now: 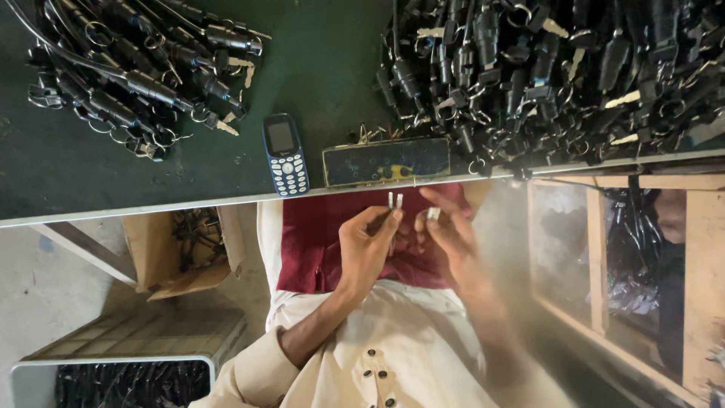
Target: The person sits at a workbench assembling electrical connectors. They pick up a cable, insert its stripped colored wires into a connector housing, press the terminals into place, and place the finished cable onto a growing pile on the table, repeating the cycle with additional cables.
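Below the worktop (151, 174) edge, over a dark red cloth (317, 242) on the person's lap, both hands work close together. Left hand (366, 245) has its fingers pinched shut on two small pale metal pieces (395, 201) that stick up just under the worktop edge. Right hand (453, 238) is blurred; its fingertips seem closed on a small pale piece (433, 214), though how firm that grip is I cannot tell. On the worktop, straight above the hands, lies a dark rectangular block (385, 161), with a blue keypad phone (285, 155) just beside it. Heaps of black connectors with key rings (559, 68) lie beyond the block, and another heap (136, 68) lies beyond the phone.
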